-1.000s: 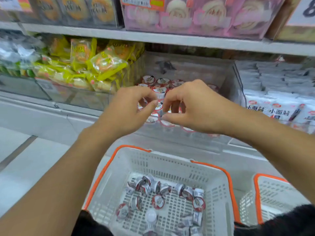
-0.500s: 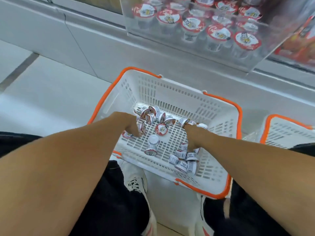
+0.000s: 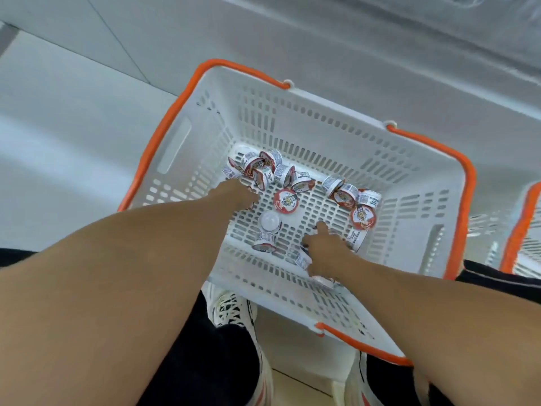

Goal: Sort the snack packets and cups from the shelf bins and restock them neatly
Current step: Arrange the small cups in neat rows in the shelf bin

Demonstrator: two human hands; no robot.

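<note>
Hands have sunk among round foil-lidded cups in slotted plastic basket.

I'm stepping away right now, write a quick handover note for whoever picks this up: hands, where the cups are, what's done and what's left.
Left hand: down in the white slotted plastic basket with orange rim, at the left cluster of small red-lidded snack cups; its grip is hidden.
Right hand: also in the basket, forefinger stretched out, with cups right beside it; whether it holds one cannot be told.
Cups: loose on the basket floor, a left cluster, a right cluster, and one lying lid-up in the middle.
Done: cups are gathered in the basket.
Left: pick them up and set them neatly in the shelf bin, which is out of view.
</note>
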